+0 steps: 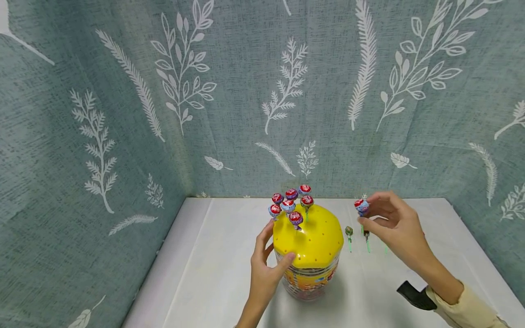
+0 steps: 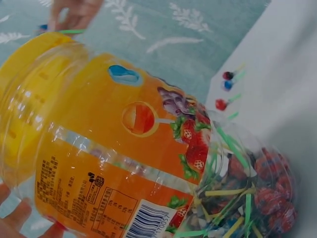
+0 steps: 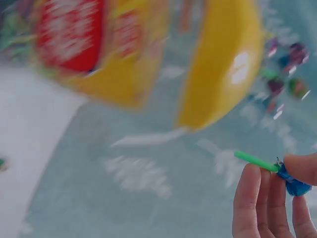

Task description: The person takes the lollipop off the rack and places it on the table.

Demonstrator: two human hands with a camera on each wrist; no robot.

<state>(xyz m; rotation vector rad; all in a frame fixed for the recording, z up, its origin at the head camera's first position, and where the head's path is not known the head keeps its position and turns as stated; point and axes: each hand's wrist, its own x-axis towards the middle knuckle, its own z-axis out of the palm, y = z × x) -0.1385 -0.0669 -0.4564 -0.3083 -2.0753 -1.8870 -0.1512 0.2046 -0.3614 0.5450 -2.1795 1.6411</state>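
A clear plastic jar (image 1: 309, 279) with an orange fruit label stands on the table under a yellow lid (image 1: 321, 234) dotted with small holes. Several wrapped lollipops (image 1: 295, 218) stick up from the lid's left and back part. My left hand (image 1: 263, 269) grips the jar near the lid, thumb at the front and fingers along the left side. To the right of the jar, my right hand (image 1: 399, 228) pinches a blue-wrapped lollipop (image 3: 297, 186) between thumb and fingers. Its green stick points toward the jar in the right wrist view.
Several loose lollipops (image 1: 349, 231) lie on the white table (image 1: 221, 264) right of the jar, some partly hidden behind my right hand. More lollipops (image 2: 270, 168) fill the jar's bottom. A leaf-patterned green cloth (image 1: 242, 114) hangs behind and at the sides.
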